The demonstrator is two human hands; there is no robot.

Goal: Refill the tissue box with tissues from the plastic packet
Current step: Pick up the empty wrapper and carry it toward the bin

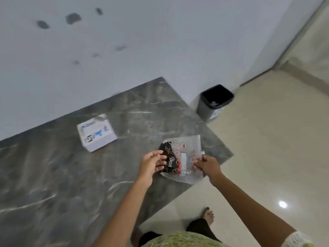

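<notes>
Stretched forward side by side, the left grip is loosely half-curled and the right grip pinches tight.

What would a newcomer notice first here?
The plastic packet with Dove lettering is held at the counter's near right corner, right grip pinching its edge, left grip at its dark side. The white tissue box lies apart to the left; a black bin stands on the floor beyond.

This looks like a room in a home. A grey marble counter with a tissue box on it stands against a painted wall that has dark marks. The floor has glossy cream tiles. A small dark waste bin stands by the wall, and the person's foot is bare.
</notes>
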